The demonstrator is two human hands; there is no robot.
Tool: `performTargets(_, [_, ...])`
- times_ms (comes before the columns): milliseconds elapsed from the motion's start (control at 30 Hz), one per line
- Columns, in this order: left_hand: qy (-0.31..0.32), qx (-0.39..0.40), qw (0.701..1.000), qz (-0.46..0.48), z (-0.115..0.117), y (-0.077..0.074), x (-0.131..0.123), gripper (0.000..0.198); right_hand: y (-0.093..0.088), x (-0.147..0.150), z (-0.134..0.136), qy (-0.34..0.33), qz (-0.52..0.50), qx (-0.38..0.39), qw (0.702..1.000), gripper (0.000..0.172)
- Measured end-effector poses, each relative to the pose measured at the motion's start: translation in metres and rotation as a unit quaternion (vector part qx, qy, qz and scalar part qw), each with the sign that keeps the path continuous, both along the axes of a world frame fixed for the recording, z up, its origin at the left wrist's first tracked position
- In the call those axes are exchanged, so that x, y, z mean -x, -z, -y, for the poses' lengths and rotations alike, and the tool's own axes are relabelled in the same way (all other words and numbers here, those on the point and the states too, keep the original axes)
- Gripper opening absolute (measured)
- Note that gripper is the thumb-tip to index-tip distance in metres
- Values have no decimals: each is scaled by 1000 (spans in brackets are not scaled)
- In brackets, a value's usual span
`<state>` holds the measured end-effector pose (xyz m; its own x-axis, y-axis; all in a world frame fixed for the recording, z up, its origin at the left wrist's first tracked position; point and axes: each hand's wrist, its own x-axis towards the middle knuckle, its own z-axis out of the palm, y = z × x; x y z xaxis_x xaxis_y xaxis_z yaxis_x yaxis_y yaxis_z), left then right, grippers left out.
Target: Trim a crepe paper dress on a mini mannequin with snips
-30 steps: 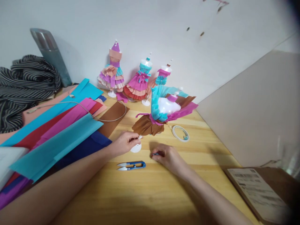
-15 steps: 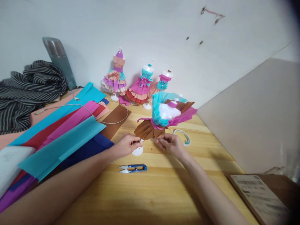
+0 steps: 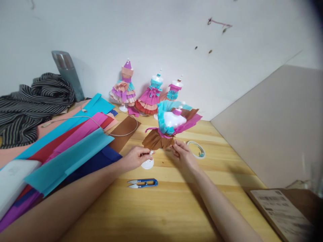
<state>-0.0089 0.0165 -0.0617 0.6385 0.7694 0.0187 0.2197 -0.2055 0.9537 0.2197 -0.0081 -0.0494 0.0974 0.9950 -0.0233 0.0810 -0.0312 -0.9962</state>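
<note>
A small white mannequin (image 3: pixel 174 120) tilts over the table, dressed in crepe paper: a brown gathered skirt (image 3: pixel 157 140), a magenta layer and a ruffled turquoise collar. My left hand (image 3: pixel 137 157) is closed on the mannequin's stand (image 3: pixel 147 164), pinching its stem just above the round white base. At the skirt's right side, my right hand (image 3: pixel 183 153) pinches the edge of the brown paper between thumb and fingers. Thread snips (image 3: pixel 143 183) with blue handles lie on the table in front of both hands. To the right lies a roll of tape (image 3: pixel 196 150).
Three more dressed mannequins (image 3: pixel 123 87) stand by the wall. Colourful crepe paper sheets (image 3: pixel 70 151), a cable (image 3: pixel 118 135), a striped cloth (image 3: pixel 37 101) and a bottle (image 3: pixel 69 75) occupy the left. A cardboard box (image 3: pixel 280 211) sits at lower right, near the side wall (image 3: pixel 277 121).
My right hand has shifted up slightly to the brown skirt's right edge. The mannequin has moved a little left, and the camera view has tilted slightly. My left hand keeps its hold.
</note>
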Motion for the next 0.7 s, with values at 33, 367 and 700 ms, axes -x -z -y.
performTargets(33, [-1, 3, 1000, 1, 0, -1, 0, 23, -3, 0, 0, -12, -9, 7, 1000, 34])
performTargets(367, [-16, 8, 1000, 4, 1, -1, 0, 24, -13, -4, 3, -45, -45, 40, 997, 41])
performTargets(700, [-24, -1, 1000, 11, 4, -4, 0, 22, 3, -12, 2, -48, -45, 14, 998, 32])
